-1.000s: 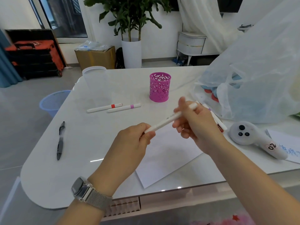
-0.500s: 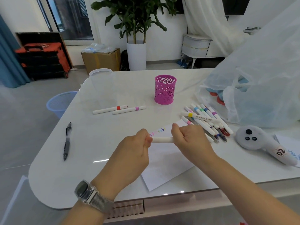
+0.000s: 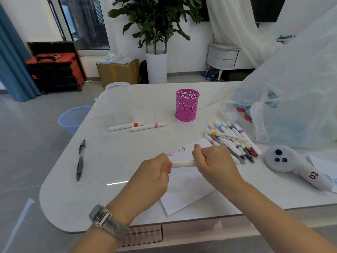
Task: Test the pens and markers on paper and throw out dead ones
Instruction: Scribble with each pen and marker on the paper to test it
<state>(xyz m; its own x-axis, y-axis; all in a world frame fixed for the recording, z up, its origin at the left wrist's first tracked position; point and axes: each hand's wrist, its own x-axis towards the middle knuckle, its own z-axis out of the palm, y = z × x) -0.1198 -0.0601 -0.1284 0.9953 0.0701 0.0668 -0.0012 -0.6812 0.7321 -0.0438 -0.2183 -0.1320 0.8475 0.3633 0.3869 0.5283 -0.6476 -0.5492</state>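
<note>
Two hands on one white marker (image 3: pixel 182 163), held just above the paper (image 3: pixel 186 187) near the table's (image 3: pixel 109 157) front edge. Marker's long axis runs roughly left-right, close to level. Only the short middle stretch of barrel shows between the fists; both ends are buried in the hands, so can't tell which end is the tip or whether the cap is on.

Left hand (image 3: pixel 151 178): fingers curled tight round the marker's left end, thumb side up. Watch (image 3: pixel 105 219) on that wrist.
Right hand (image 3: pixel 213 165): clenched fist round the right end, thumb sticking up on top.

Paper lies flat under the hands, with a row of small coloured squiggles (image 3: pixel 176 151) near its far-left corner, just beyond the left hand's knuckles.

Rest of the table:
- bundle of markers and pens (image 3: pixel 231 139) just right of the right hand, fanned out, long axes running diagonally from far-left to near-right
- red-banded marker (image 3: pixel 127 126) and pink-banded marker (image 3: pixel 147 126), side by side, both lying roughly left-right, far of the hands
- black pen (image 3: pixel 80 159) alone at left, pointing front-to-back
- pink pen holder (image 3: pixel 187 105) upright, far centre
- clear cup (image 3: pixel 118 99) far left
- plastic bag (image 3: pixel 291 99) at right
- blue bin (image 3: pixel 73 119) on the floor beside the table's left edge
</note>
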